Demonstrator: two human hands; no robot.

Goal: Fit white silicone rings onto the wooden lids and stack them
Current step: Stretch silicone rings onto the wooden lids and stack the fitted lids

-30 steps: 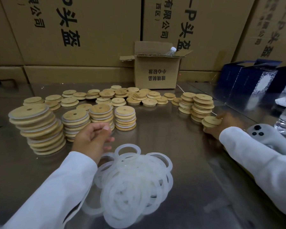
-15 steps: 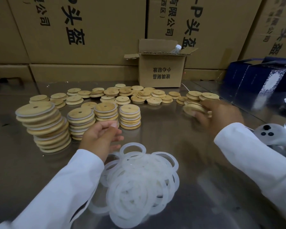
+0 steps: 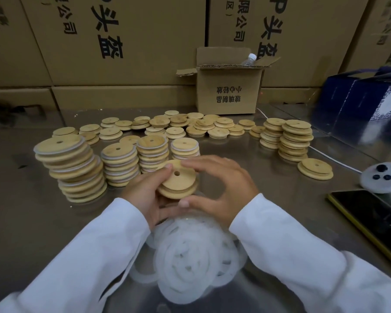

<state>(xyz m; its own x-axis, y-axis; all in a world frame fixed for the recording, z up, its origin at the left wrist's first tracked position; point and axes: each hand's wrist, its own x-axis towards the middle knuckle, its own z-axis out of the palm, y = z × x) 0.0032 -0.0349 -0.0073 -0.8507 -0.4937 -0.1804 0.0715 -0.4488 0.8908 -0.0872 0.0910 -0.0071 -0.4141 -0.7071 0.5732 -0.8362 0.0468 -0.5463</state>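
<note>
Four lid stacks (image 3: pixel 120 163) behind held lid (image 3: pixel 177 180)

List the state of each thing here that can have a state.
Held lid, in the air, gripped by both hands, no ring seen.
Left hand, grips held lid.
Right hand, grips held lid.
Ring pile, loose on table.
Tallest stack, ringed lids, leaning.
Small carton, flaps open, bottle inside.
</note>
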